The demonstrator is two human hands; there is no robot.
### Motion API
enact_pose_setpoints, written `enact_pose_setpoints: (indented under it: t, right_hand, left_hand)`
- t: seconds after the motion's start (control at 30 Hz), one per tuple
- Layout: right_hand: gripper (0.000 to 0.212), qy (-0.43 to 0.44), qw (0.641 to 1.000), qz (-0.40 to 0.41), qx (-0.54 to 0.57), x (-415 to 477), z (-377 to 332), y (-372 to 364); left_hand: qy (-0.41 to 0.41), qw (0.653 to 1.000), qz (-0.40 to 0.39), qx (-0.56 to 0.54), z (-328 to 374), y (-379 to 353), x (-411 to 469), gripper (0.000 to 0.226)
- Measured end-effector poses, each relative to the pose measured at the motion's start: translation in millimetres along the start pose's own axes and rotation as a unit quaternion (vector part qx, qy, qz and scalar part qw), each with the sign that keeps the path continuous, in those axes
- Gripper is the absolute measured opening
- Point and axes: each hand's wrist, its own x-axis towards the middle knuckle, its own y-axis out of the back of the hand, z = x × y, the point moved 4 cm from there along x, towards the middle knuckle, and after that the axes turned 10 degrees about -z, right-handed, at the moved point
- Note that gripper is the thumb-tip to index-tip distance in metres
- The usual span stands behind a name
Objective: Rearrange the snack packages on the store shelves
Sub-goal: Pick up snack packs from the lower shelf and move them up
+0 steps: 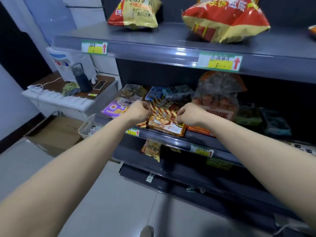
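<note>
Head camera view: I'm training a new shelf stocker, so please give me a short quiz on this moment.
1. True or false: the left hand and the right hand both grip the red-striped packet.
2. The neighbouring packet left of the left hand is: A purple, B green, C black.
3. Fill in: the two red-and-yellow bags sit on the ___ shelf.
Key: 1 true; 2 A; 3 top.

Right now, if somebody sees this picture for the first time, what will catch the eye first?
At the middle shelf, the person's left grip and right grip pinch a striped bag by its two sides. Above, on the top shelf, two large red-and-yellow chip bags stand out.
</note>
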Motion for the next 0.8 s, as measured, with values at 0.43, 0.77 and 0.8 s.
enact_pose_setpoints:
  t: [0.43,0.77,0.8]
  right_hand:
    - [0.022,-0.178,0.976,-0.004,0.122,105.7,47.7,-54.6]
    - [0.017,-0.268,0.916,0.044,0.294,118.0,48.8,-70.7]
    - [0.012,-0.271,0.906,0.041,0.321,117.3,47.6,-70.0]
  left_hand:
    - [0.053,0.988,-0.077,0.124,-57.4,-34.4,111.5,0.026]
    - [0.097,0.983,-0.124,0.094,-56.2,-66.0,135.6,0.031]
    - [0.110,0.983,-0.125,0.077,-56.1,-67.0,136.7,0.034]
